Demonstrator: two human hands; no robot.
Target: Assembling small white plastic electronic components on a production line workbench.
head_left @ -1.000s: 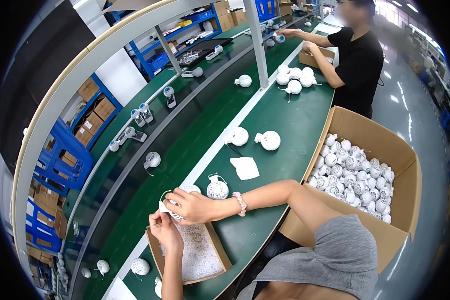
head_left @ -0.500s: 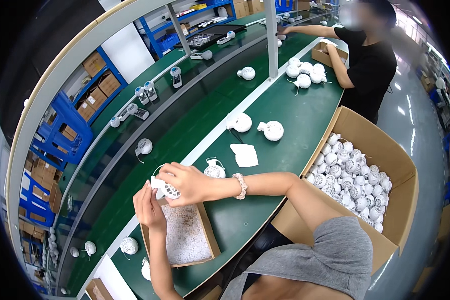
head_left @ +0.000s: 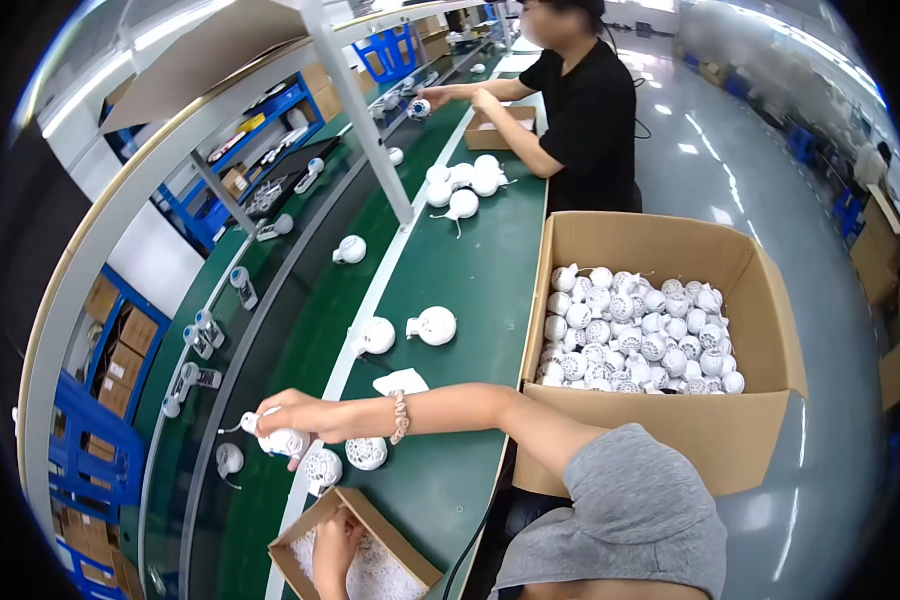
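My right hand [head_left: 315, 418] reaches left over the green conveyor, its fingers wrapped round a white ball-shaped housing [head_left: 288, 443] with a narrow neck and a thin cord. Down in a small open cardboard box [head_left: 390, 532], my left hand [head_left: 336, 552] has its fingers drawn together among many tiny whitish pieces [head_left: 378, 574]. Whatever the fingertips pinch is hidden. Beside the box and below my right wrist are two more slotted white balls, one nearer the belt [head_left: 322, 468] and another [head_left: 366, 453] to its right.
A large carton [head_left: 660, 425] full of white balls stands at my right. Farther along the bench lie loose balls [head_left: 433, 326] and a white paper [head_left: 401, 382]. A co-worker in black [head_left: 590, 120] sits beyond, holding a ball. A metal post [head_left: 360, 120] rises by the belt.
The view has swung right. My hands, together on a white ball before, are now apart: the right is out over the conveyor with a ball, the left down in the small box.
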